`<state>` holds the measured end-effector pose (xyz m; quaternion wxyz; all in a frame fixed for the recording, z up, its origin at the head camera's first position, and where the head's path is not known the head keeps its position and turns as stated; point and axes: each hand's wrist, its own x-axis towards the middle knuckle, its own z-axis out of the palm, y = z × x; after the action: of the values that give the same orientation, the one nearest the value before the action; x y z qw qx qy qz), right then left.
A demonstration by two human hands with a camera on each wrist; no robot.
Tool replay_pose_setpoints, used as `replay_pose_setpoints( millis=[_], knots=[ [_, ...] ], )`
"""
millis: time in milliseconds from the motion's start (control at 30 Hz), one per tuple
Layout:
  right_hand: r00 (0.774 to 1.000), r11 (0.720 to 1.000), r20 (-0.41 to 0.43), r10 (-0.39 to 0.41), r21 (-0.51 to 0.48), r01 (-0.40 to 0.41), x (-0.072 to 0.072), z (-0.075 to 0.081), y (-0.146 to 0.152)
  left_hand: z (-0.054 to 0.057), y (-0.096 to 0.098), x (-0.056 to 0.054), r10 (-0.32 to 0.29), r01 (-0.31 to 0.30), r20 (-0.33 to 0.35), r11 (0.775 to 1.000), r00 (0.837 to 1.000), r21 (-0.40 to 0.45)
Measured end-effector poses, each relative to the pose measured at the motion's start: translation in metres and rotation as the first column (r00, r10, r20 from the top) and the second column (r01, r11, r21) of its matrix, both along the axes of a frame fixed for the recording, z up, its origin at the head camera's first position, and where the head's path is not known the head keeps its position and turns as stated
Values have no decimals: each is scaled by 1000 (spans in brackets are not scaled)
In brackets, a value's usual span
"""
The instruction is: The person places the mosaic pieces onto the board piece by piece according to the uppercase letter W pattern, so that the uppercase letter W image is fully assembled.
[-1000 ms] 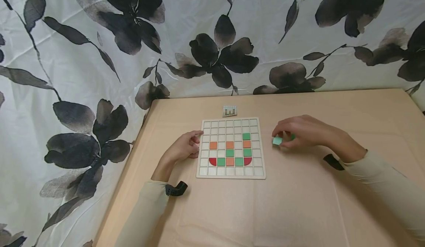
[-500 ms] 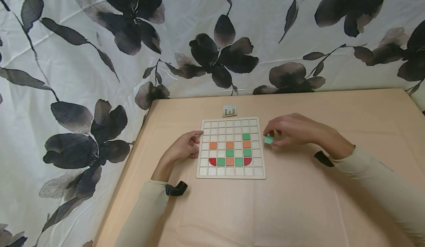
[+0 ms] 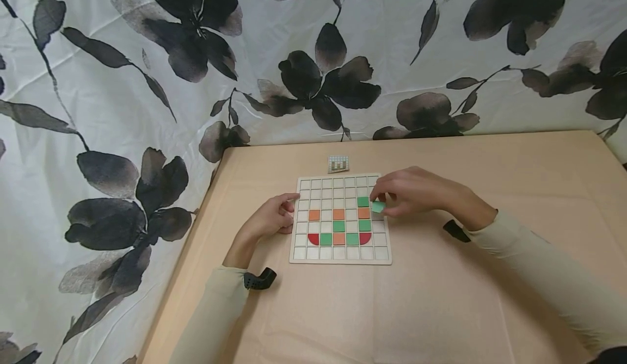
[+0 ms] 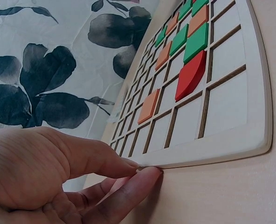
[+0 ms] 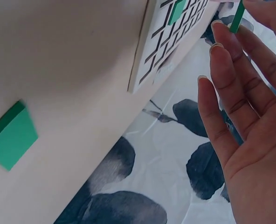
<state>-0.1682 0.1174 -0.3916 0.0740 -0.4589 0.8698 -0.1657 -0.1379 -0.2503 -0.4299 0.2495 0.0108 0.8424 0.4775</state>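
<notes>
A white grid board [image 3: 340,261] lies on the table with orange, green and red tiles in several of its cells. At the board's left edge rests my left hand [image 3: 268,217]; in the left wrist view its thumb [image 4: 103,156] and a finger pinch the rim. My right hand [image 3: 416,191] is over the board's right edge and pinches a green tile [image 3: 378,207] between thumb and fingertips, tilted above the cells. In the right wrist view that held green tile [image 5: 238,17] shows edge-on. Another green tile [image 5: 13,140] lies loose on the table.
Behind the board stands a small card [image 3: 338,163] printed with a grid. The pale wooden table [image 3: 441,309] ends at a floral curtain [image 3: 122,108] at the back and left. Black wrist devices [image 3: 260,278] sit at both sleeves.
My right hand has moved left with the green tile, from the table right of the board to over the board's right edge. My left hand has stayed still.
</notes>
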Motion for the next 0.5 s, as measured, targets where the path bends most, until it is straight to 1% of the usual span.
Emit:
replay_pose_setpoints(
  millis=[167,300,500],
  knots=[
    [999,999,-5,38,-24,-38,-4,0,-10,0,0,0,8,-8,6,1000,1000,8],
    [999,998,-5,53,-33,-53,-5,-1,-20,1,0,1,3,-3,3,1000,1000,10],
    [997,997,9,75,-21,-75,-5,-1,-32,0,0,1,-4,4,2,1000,1000,12]
  ],
)
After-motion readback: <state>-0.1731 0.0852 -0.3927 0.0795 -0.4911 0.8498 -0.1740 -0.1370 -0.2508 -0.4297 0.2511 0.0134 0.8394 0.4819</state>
